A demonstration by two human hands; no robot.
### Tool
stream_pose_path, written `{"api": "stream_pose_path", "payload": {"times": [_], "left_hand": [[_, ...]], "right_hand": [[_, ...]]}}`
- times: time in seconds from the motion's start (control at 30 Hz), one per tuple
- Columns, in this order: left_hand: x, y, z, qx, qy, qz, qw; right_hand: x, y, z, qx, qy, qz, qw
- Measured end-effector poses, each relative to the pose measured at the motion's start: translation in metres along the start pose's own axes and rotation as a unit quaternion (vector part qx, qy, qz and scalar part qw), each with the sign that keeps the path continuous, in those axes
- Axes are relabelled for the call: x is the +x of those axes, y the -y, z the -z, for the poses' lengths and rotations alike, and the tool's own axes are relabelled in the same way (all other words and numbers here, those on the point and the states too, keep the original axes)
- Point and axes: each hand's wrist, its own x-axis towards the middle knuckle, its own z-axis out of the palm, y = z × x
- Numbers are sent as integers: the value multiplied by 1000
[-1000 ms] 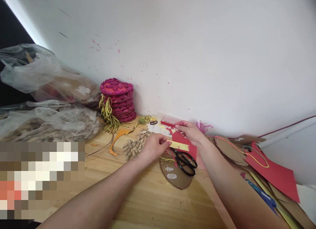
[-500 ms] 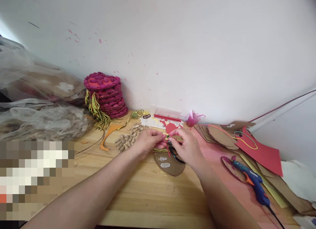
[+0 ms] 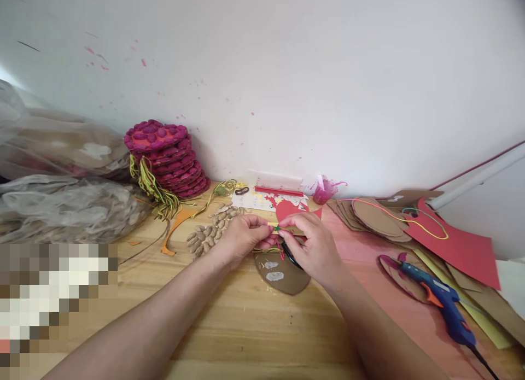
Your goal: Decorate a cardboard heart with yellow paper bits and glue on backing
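My left hand (image 3: 248, 235) is closed in a pinch on a small yellow piece (image 3: 272, 224), too small to make out fully. My right hand (image 3: 312, 240) meets it from the other side, thumb and forefinger closed on a small green bit (image 3: 278, 228) at the yellow piece's end. Beneath both hands lies a rounded brown cardboard piece (image 3: 289, 281) with whitish patches. A black loop (image 3: 292, 255), like a scissors handle, rests on it, partly hidden by my right hand. Pink and yellow-green strands (image 3: 266, 250) show beside the loop.
Peanuts (image 3: 205, 238) lie left of my hands. Behind them are a red paper circle (image 3: 287, 209) and paper scraps. A stack of magenta discs (image 3: 164, 156) stands back left. Cardboard ovals (image 3: 377, 218) and a blue glue gun (image 3: 447, 309) with a cord lie right.
The view has shifted slightly, so the glue gun and red sheet sit farther right and the disc stack farther left. Both hands keep their pinch, with only slight finger movement.
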Motion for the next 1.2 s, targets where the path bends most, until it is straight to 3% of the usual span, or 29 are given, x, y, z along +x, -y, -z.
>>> {"api": "stream_pose_path", "payload": {"times": [0.63,1.2], "left_hand": [[0,1,1,-57,38,14,998],[-2,2,0,-21,20,-18,999]], "right_hand": [[0,-1,0,-59,-11,30,998],[0,5,-1,-105,-6,64,992]]}}
